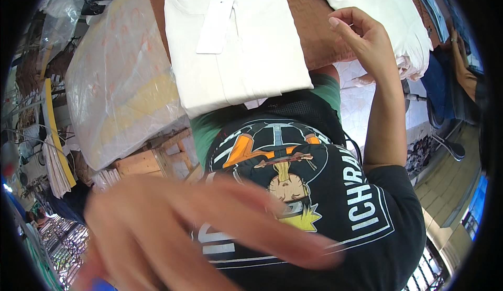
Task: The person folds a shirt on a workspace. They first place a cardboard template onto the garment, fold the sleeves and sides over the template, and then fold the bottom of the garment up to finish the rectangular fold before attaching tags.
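Note:
A folded cream garment (251, 55) lies in front of me, its collar at the far side. From the collar a blank-looking white hang tag (214, 29) hangs on a thin loop and rests on the cloth. My right hand (367, 39) is raised to the garment's right, apart from it. Its fingers are loosely curled, with nothing visible between thumb and fingers. Very close and blurred, my left hand (183, 223) hovers in front of my black printed T-shirt (325, 186). One finger stretches out to the right and the others bend downward; I see nothing held.
The garment rests on a brown patterned cloth (319, 39). More pale garments (382, 13) are piled at the right. A large bundle in clear plastic (126, 81) stands at the left. Another person's hand (463, 65) shows at the far right, near a wooden bench (445, 196).

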Action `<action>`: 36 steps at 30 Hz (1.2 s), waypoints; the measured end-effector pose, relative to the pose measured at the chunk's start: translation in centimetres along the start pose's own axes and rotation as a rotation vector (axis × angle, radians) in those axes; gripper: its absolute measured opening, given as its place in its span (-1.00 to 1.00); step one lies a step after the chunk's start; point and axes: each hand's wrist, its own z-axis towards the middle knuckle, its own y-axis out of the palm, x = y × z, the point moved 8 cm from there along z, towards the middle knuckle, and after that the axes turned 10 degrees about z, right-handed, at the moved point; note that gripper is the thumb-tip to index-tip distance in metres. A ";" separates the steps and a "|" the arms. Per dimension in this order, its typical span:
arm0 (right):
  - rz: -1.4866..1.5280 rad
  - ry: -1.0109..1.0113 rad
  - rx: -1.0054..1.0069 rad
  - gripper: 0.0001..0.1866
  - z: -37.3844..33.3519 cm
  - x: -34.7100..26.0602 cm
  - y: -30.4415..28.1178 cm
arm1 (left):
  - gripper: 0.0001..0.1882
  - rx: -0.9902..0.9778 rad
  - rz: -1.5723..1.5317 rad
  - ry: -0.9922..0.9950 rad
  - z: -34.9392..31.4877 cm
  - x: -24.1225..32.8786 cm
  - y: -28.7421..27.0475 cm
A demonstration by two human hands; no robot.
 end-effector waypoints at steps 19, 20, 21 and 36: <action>-0.262 -0.265 -0.290 -0.67 9.5 -3.0 7.6 | -0.53 0.348 1.288 -0.877 -5.7 -12.3 -24.4; -0.319 -0.276 -0.298 -0.68 10.2 -3.4 8.5 | -0.52 0.322 1.310 -0.888 -5.0 -13.1 -25.2; -0.377 -0.280 -0.306 -0.68 10.7 -3.5 9.4 | -0.52 0.291 1.327 -0.901 -4.6 -14.3 -25.7; -0.298 -0.413 -0.198 -0.74 8.5 -4.6 9.3 | -0.62 0.200 1.596 -1.323 -3.5 -15.4 -14.9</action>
